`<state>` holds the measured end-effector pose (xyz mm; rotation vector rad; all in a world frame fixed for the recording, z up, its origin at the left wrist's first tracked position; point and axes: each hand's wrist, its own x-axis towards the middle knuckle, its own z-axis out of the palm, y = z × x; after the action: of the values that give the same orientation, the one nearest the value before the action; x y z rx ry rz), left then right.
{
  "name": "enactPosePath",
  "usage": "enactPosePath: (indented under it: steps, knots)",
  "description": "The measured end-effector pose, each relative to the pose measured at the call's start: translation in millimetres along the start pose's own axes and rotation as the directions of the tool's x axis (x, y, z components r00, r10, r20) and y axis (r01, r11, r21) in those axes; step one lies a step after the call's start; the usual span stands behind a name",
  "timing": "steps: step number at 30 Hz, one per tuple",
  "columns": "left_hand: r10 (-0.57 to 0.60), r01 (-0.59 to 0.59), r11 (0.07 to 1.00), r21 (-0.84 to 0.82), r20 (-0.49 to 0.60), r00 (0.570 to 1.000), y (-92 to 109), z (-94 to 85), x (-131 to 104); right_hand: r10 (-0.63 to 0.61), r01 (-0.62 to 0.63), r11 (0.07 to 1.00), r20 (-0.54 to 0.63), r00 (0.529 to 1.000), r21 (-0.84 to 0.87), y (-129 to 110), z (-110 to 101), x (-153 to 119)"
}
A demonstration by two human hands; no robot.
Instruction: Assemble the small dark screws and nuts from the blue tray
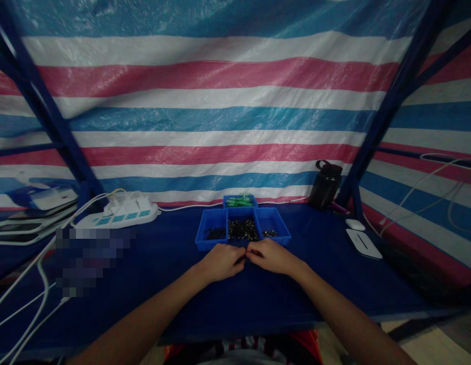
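My left hand point(223, 262) and my right hand point(271, 255) meet just in front of the blue bins, fingers closed and fingertips together. Whatever they pinch is too small to make out. Behind them are three blue bins side by side: the left bin point(199, 235) has dark slender pieces, the middle one holds a heap of small dark and shiny parts point(243, 229), and the right bin point(286, 234) has a few small metallic pieces at its near end. A smaller blue bin with green items point(240, 201) stands behind the middle one.
On the blue table point(220, 309), a white power strip point(124, 218) with plugs and cables lies left. Stacked devices point(30, 223) are at the far left. A black bottle point(325, 185) stands back right, near a white flat box point(363, 244) and a small white object point(355, 224).
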<state>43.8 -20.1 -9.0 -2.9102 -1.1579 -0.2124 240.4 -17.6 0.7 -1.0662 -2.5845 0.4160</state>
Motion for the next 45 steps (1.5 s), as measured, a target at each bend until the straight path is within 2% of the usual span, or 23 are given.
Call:
enactPosePath:
  steps: [13,23,35,45]
  knots:
    - [0.001,-0.001,1.0,0.008,-0.012,1.0,0.2,-1.6,-0.1,0.018,-0.018,1.0,0.007,1.0,0.023,1.2,0.3,-0.1]
    - [-0.056,0.056,0.998,-0.003,-0.006,0.998,-1.8,-3.3,-0.4,0.016,-0.017,1.0,0.046,0.999,0.021,8.6,4.9,-0.1]
    - [0.021,-0.028,0.996,-0.081,-0.091,0.996,1.1,-5.2,-0.6,-0.065,0.065,0.998,0.058,0.996,0.002,9.7,9.7,0.6]
    - [0.035,-0.046,0.994,-0.096,-0.115,0.993,0.6,-4.8,-0.9,-0.059,0.059,0.998,0.044,0.997,-0.006,8.8,9.1,1.3]
